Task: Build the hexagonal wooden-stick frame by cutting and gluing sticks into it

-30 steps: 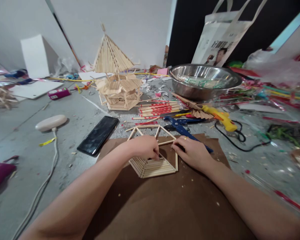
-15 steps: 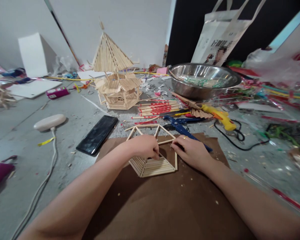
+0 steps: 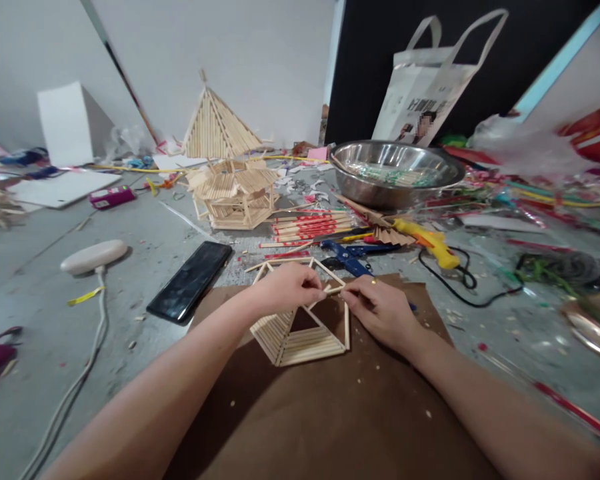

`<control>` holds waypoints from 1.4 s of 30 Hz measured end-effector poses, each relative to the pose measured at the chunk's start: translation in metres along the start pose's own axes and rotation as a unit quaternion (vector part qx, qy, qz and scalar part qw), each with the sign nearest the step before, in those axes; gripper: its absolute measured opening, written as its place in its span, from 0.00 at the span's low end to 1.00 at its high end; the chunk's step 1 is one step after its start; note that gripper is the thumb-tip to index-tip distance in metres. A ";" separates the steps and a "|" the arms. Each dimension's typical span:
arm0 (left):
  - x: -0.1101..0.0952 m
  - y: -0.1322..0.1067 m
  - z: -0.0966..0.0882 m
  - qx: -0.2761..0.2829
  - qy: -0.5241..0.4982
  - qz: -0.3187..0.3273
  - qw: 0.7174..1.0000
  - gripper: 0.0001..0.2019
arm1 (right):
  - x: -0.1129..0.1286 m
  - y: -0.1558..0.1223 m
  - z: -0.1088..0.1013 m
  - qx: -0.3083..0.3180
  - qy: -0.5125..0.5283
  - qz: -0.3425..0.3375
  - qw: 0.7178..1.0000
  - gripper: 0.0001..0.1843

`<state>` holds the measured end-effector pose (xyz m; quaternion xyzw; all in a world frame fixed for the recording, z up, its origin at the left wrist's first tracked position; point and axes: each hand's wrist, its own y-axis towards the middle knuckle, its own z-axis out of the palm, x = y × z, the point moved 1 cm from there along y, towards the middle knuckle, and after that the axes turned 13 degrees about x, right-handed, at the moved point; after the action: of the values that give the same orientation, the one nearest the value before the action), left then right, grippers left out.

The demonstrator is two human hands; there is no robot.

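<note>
Brown paper sheet [image 3: 330,420] spread on a grey surface carries a six-sided frame of pale wooden sticks [image 3: 313,347], its near panels filled with slats. Over the frame's right half, a person's left hand [image 3: 291,288] has thumb and finger closed on a short pale wooden stick [image 3: 335,291]. The right hand [image 3: 383,310] meets it from the other side, fingers bent at the frame's edge; whether its grip closes on the stick or merely touches is hard to tell from this angle. A white oval device [image 3: 94,257] on a cord and a black smartphone [image 3: 190,281] lie at left. Beyond the frame are blue-handled pliers [image 3: 350,259], a yellow glue gun [image 3: 433,245] and red-marked wooden sticks [image 3: 313,227]. Farther back rise a pointed-roof wooden stick pavilion [image 3: 237,197] and a round stainless-steel bowl [image 3: 397,193], with a white printed tote bag [image 3: 405,100] behind.
</note>
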<state>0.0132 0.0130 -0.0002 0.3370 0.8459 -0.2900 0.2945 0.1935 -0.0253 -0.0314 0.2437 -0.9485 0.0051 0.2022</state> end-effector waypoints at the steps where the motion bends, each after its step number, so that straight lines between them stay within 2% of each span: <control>1: -0.002 0.000 0.001 -0.018 -0.053 0.005 0.998 0.09 | 0.002 -0.001 0.000 0.006 0.013 -0.018 1.000 0.12; 5: -0.008 0.004 0.011 -0.046 -0.240 0.019 0.969 0.07 | 0.009 -0.002 0.001 0.029 0.044 -0.057 0.997 0.11; 9: -0.011 0.006 0.014 -0.062 -0.302 0.040 0.950 0.05 | 0.010 -0.003 0.000 0.012 0.072 -0.056 0.996 0.11; 11: -0.009 0.006 0.012 -0.059 -0.270 0.040 0.960 0.04 | 0.009 -0.003 -0.002 0.000 0.080 -0.053 0.995 0.11; 15: -0.008 0.003 0.007 -0.049 -0.090 0.049 0.994 0.06 | 0.007 -0.004 -0.007 -0.020 0.074 -0.040 0.996 0.12; 19: -0.008 0.003 0.010 -0.031 0.042 0.044 0.998 0.09 | 0.008 -0.003 -0.008 -0.018 0.055 -0.042 0.997 0.13; 22: -0.006 0.004 0.011 -0.064 0.098 0.027 0.993 0.11 | 0.002 -0.001 -0.011 -0.042 0.013 0.002 0.999 0.13; 25: -0.003 0.005 0.009 -0.110 0.072 0.024 0.991 0.11 | -0.011 0.002 -0.017 -0.076 -0.100 0.099 0.987 0.16; 27: -0.001 0.006 0.007 -0.134 0.038 0.028 0.990 0.12 | -0.021 0.003 -0.018 -0.039 -0.171 0.160 0.972 0.16; 30: 0.001 0.007 0.006 -0.154 -0.003 0.028 0.988 0.13 | -0.031 0.004 -0.015 0.038 -0.203 0.211 0.955 0.14; 32: 0.003 0.008 0.006 -0.163 -0.016 0.022 0.986 0.13 | -0.034 0.004 -0.013 0.046 -0.199 0.223 0.953 0.14; 36: 0.003 0.008 0.005 -0.202 -0.004 0.022 0.979 0.13 | -0.036 0.003 -0.014 0.025 -0.188 0.240 0.952 0.17; 42: 0.001 0.007 0.003 -0.233 -0.011 0.048 0.971 0.12 | -0.034 0.000 -0.029 -0.082 -0.101 0.219 0.967 0.18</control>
<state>0.0185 0.0160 -0.0050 0.2955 0.8698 -0.0740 0.3881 0.2320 -0.0060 -0.0176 0.0119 -0.9915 -0.0529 0.1184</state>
